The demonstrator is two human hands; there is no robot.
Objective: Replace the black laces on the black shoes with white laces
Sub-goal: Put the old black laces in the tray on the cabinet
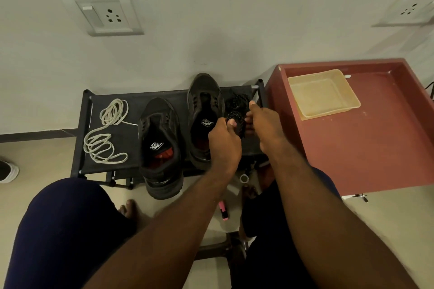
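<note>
Knees (pixel 58 230) and both forearms fill the near frame; person is seated facing a low black rack (pixel 131 101). Left hand (pixel 224 142) and right hand (pixel 266 124) are both closed around a black lace bundle (pixel 234 116), held just above the rack's right end, thumbs on top. A second dark heap (pixel 237 98) sits just beyond it on the rack. It's probably the other black lace, but it's dark on dark, so I can't be sure. Both shoes look unlaced, eyelets bare: right shoe (pixel 202 105) is just left of the hands, left shoe (pixel 157 129) beside it with its heel overhanging the near edge. Long axis of each shoe runs near-to-far, heels toward the person, toes toward the wall. White laces are at the rack's left end, well apart from the hands: far coil (pixel 114 111) and near coil (pixel 101 148), both loose and untouched. Key relation: white laces lie left of both shoes, so the reach crosses the pair, and the left hand is the nearer one. My read is that removal is done, threading hasn't started, and the bundle needs setting down first. Red table (pixel 375 148) with a beige tray (pixel 328 112) stands to the right; pink marker (pixel 223 210) is on the floor.
</note>
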